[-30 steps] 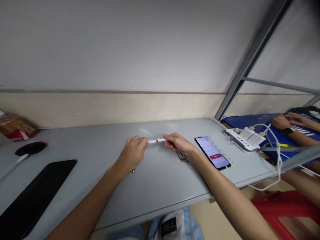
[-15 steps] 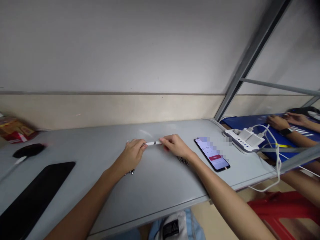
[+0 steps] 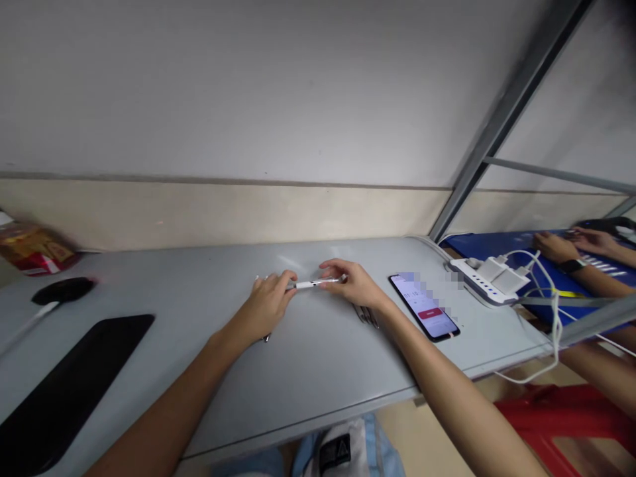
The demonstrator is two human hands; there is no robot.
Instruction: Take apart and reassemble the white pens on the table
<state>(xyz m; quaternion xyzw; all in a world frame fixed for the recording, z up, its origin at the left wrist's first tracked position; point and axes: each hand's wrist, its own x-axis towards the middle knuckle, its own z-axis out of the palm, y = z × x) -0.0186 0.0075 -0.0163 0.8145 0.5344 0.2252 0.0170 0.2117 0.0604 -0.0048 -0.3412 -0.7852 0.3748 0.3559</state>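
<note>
A slim white pen [image 3: 304, 285] with a clear right-hand section lies crosswise between my hands, just above the desk. My left hand [image 3: 268, 296] is closed on its left end, thumb and fingers pinching it. My right hand [image 3: 354, 283] curls around the clear end; its index finger is raised off the pen, while the thumb lies along it. Several slim pen-like pieces [image 3: 366, 316] lie under my right wrist. More small shiny pieces [image 3: 266, 338] show beside my left wrist, mostly hidden by it.
A lit phone [image 3: 424, 308] and a white power strip [image 3: 484, 281] with plugs lie to the right. Leftward are a dark phone-like slab [image 3: 79, 391], a black oval device [image 3: 62, 290] and a red-yellow package [image 3: 37, 250]. Another person's hands [image 3: 556, 248] work at a blue surface.
My right fingers have loosened and spread, so the pen's clear section now shows between them. The left hand keeps its hold. The view has shifted slightly.
</note>
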